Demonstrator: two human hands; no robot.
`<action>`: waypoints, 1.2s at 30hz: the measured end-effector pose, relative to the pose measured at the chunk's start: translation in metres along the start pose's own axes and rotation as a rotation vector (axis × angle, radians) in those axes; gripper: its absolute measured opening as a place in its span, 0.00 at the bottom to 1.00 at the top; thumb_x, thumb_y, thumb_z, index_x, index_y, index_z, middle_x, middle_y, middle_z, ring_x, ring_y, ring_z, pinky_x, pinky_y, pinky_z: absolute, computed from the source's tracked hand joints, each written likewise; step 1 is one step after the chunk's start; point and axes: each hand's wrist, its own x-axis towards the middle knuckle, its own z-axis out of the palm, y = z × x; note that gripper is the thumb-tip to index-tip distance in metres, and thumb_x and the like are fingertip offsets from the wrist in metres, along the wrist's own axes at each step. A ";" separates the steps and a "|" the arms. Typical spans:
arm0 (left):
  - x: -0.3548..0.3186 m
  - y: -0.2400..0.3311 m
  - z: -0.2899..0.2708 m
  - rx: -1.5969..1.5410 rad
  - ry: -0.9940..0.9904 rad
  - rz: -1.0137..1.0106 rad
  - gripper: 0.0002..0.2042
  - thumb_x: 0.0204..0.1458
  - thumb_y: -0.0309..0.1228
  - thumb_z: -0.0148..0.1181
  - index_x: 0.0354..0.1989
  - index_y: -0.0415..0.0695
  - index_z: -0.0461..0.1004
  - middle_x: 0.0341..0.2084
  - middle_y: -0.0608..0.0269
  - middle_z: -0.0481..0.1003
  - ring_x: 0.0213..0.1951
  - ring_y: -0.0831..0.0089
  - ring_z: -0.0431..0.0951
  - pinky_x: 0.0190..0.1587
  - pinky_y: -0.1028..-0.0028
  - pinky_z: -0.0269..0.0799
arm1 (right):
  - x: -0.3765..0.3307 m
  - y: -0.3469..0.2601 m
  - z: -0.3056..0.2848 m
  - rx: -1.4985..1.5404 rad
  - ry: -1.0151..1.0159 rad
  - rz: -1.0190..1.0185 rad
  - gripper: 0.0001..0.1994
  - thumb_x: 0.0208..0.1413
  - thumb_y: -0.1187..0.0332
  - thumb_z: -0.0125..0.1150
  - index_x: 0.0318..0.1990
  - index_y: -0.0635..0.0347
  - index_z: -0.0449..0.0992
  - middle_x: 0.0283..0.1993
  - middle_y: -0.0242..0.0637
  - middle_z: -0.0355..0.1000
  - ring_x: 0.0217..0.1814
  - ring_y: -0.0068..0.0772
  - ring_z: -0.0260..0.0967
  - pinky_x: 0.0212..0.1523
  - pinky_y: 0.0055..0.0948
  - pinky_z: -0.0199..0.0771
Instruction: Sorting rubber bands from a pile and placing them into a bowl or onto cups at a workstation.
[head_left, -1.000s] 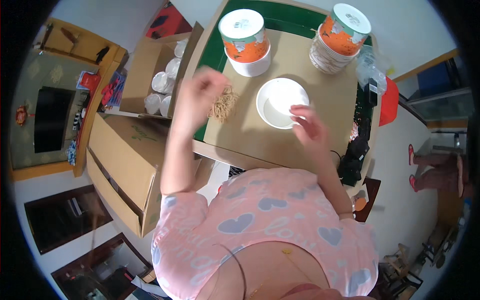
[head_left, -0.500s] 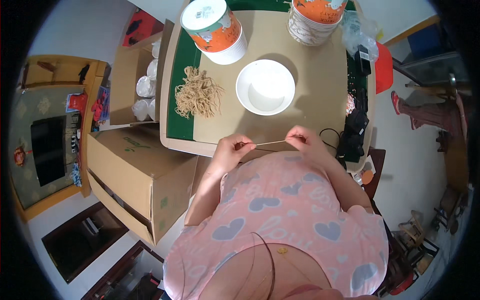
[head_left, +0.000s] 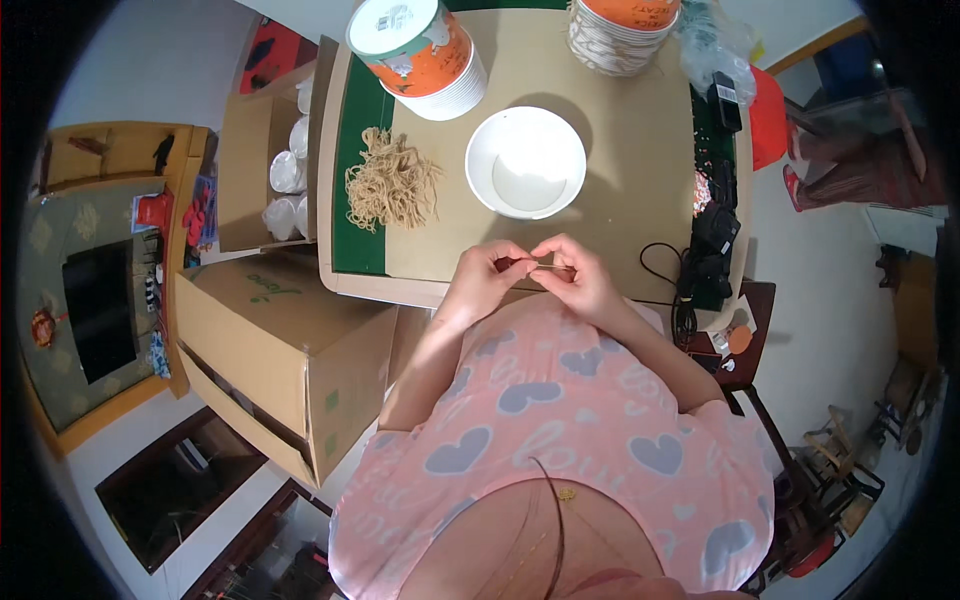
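Observation:
Close to the table's near edge, my left hand [head_left: 485, 277] and my right hand [head_left: 578, 280] almost meet, fingertips pinched. A short piece of thin tan string [head_left: 548, 265] runs between them, each hand gripping it; most of it is hidden by the fingers. Just beyond the hands stands a white paper bucket [head_left: 525, 128], its mouth facing up. Left of the bucket lies a tangled pile of tan strings [head_left: 393, 183].
Stacked paper buckets [head_left: 430, 65] with an orange print stand at far left, and another stack [head_left: 620, 40], with string around it, at far right. Black devices with cables [head_left: 712, 245] line the table's right edge. Cardboard boxes [head_left: 290, 340] stand left. A person [head_left: 860, 170] is at right.
My hands have come together, the right moving left and the left moving right, so less string shows between them. The person at right has shifted.

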 end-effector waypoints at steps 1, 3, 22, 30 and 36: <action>0.001 -0.004 0.000 0.002 -0.016 -0.018 0.03 0.52 0.22 0.58 0.32 0.36 0.76 0.26 0.66 0.76 0.30 0.83 0.72 0.35 0.82 0.68 | -0.001 0.003 0.000 0.001 0.005 -0.001 0.08 0.51 0.74 0.60 0.38 0.60 0.69 0.14 0.23 0.54 0.16 0.12 0.47 0.18 0.20 0.47; 0.002 -0.005 0.002 0.005 0.004 -0.013 0.04 0.51 0.23 0.58 0.32 0.36 0.76 0.25 0.65 0.76 0.28 0.83 0.71 0.32 0.81 0.67 | -0.002 0.012 0.001 0.025 0.042 0.039 0.05 0.51 0.73 0.60 0.34 0.61 0.71 0.14 0.23 0.55 0.17 0.12 0.48 0.18 0.20 0.48; 0.020 0.016 0.014 -0.444 -0.264 -0.259 0.13 0.59 0.37 0.48 0.24 0.45 0.67 0.16 0.73 0.62 0.19 0.86 0.58 0.20 0.84 0.51 | -0.005 -0.007 -0.014 -0.183 0.204 -0.036 0.02 0.52 0.75 0.58 0.31 0.63 0.72 0.18 0.23 0.58 0.19 0.11 0.49 0.20 0.18 0.51; 0.017 0.026 0.016 -0.381 -0.161 -0.398 0.13 0.59 0.37 0.48 0.23 0.45 0.66 0.17 0.72 0.62 0.18 0.85 0.58 0.20 0.84 0.52 | -0.012 0.007 -0.012 -0.108 0.208 0.066 0.01 0.54 0.74 0.57 0.32 0.62 0.73 0.20 0.22 0.62 0.20 0.10 0.52 0.21 0.16 0.54; 0.020 0.010 0.019 -0.459 -0.245 -0.361 0.12 0.59 0.36 0.48 0.25 0.45 0.66 0.17 0.71 0.63 0.18 0.85 0.58 0.19 0.84 0.52 | -0.012 0.004 -0.014 -0.239 0.206 -0.047 0.03 0.54 0.74 0.56 0.33 0.63 0.72 0.22 0.24 0.65 0.21 0.10 0.54 0.21 0.16 0.55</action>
